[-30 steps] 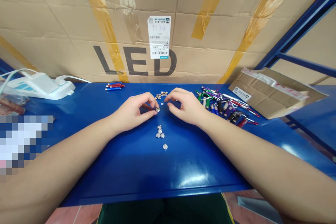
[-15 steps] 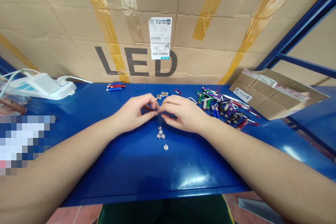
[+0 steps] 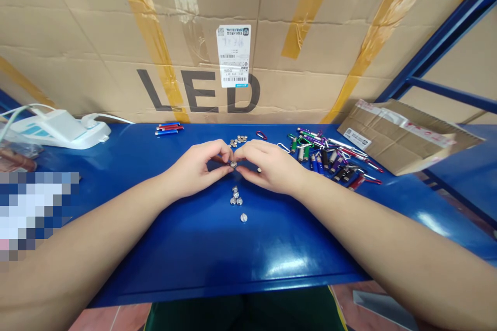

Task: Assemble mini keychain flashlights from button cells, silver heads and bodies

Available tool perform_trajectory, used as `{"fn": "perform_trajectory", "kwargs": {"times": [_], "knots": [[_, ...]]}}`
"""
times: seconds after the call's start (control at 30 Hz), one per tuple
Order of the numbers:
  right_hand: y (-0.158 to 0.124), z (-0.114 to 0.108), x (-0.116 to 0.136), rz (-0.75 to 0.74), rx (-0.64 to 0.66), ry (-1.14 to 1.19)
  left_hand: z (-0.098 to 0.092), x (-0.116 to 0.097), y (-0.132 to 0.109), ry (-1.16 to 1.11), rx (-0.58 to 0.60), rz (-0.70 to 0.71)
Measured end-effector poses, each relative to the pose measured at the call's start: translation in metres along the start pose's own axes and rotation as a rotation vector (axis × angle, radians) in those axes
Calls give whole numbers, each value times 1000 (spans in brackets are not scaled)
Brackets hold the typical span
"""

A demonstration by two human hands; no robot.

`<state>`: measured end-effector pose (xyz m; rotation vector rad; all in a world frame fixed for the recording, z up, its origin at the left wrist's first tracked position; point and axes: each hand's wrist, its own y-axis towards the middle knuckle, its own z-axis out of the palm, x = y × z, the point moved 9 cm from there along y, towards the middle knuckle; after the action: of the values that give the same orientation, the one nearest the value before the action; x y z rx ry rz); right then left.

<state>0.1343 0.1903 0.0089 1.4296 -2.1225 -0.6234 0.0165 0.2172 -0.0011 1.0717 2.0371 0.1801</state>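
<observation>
My left hand (image 3: 205, 165) is closed in a pinch around a small slim metal tube (image 3: 233, 164), whose round end faces me with something silvery in it. My right hand (image 3: 272, 168) meets it from the other side, fingertips at the tube's end. Between the right thumb and curled fingers shows a small pale-and-dark piece (image 3: 259, 169), too small to name. Just below the hands lie several silver slotted caps (image 3: 236, 197), with one more cap (image 3: 244, 217) nearer me. Behind the fingers sits a group of small button cells (image 3: 238, 140).
Slim blue and red tubes (image 3: 169, 128) lie at the back left. A pile of coloured mini torches with carabiners (image 3: 330, 158) is on the right, before an open cardboard box (image 3: 392, 139). A power strip (image 3: 62, 132) stands left; a large carton (image 3: 310, 77) walls the back.
The tube has been tipped so its round end now faces me; earlier it lay mostly hidden between the fingertips. The right fingers have shifted slightly. The loose parts stay where they were.
</observation>
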Motion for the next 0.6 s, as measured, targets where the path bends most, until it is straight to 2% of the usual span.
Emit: {"fn": "perform_trajectory", "kwargs": {"times": [0.2,0.27,0.33,0.43,0.53,0.6], "knots": [[1,3,4,-13,69,-80,1,-3,-1,127,37,27],[1,2,4,5,63,-52,1,-2,0,126,27,29],[2,-1,-1,89,19,56,-1,-3,1,101,2,36],[-3,1,-26,436,-93,407,-4,-6,2,90,-32,72],[-20,30,-48,920,-131,906,-4,-16,2,197,-34,157],[-28,51,-45,1149,-109,1197,-2,-24,1,290,-10,238]]}}
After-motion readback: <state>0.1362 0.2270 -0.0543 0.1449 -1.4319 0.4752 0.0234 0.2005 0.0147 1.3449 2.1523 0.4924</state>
